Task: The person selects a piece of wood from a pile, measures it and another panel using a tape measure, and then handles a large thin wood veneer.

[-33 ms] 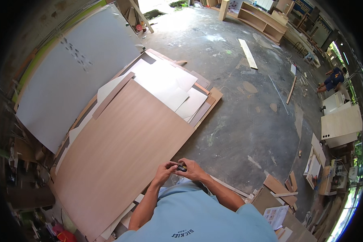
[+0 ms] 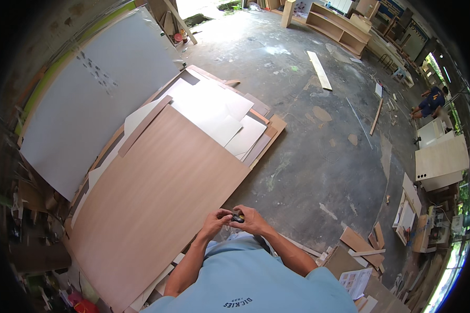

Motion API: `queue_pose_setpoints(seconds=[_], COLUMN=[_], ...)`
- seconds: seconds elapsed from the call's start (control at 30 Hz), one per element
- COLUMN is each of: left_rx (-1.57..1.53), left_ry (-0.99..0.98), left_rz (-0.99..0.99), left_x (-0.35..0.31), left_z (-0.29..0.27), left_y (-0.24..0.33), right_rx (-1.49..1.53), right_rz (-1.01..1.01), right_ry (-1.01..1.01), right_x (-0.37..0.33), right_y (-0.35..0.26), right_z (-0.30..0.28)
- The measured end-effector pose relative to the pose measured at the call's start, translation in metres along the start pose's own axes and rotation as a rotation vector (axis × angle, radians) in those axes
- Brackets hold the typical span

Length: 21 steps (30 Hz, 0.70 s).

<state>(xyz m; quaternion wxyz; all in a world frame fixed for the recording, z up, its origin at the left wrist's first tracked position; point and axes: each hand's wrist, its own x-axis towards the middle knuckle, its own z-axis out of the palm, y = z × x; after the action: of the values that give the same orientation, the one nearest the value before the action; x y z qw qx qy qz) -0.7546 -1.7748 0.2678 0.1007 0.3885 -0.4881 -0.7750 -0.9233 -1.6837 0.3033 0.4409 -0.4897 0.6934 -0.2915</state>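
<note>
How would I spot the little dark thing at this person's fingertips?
Find the large brown wooden panel at left, then look just off its lower right edge, above the blue shirt. Between the left hand and right hand sits a small black object; its dark body and touch of yellow set it apart from the bare fingers around it.

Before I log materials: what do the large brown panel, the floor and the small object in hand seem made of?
Brown panel: wood or wood-look sheet, fairly matt, showing faint straight grain. Floor: probably concrete, worn, grey with pale stains. Small dark object: perhaps plastic, with a yellowish patch; too small to be sure.
</note>
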Motion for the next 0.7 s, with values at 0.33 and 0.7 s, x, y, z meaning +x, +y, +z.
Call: queue_pose_setpoints(seconds=[0.33, 0.7], left_rx=[-0.066, -0.092], left_ry=[-0.338, -0.501], left_rz=[-0.184, -0.258], left_x=[0.175, 0.430], left_z=[0.098, 0.264], left_y=[0.063, 0.162], right_rx=[0.218, 0.095], right_rz=[0.076, 0.184], right_ry=[0.431, 0.669], right_x=[0.018, 0.117], right_y=[0.062, 0.152], right_z=[-0.138, -0.373])
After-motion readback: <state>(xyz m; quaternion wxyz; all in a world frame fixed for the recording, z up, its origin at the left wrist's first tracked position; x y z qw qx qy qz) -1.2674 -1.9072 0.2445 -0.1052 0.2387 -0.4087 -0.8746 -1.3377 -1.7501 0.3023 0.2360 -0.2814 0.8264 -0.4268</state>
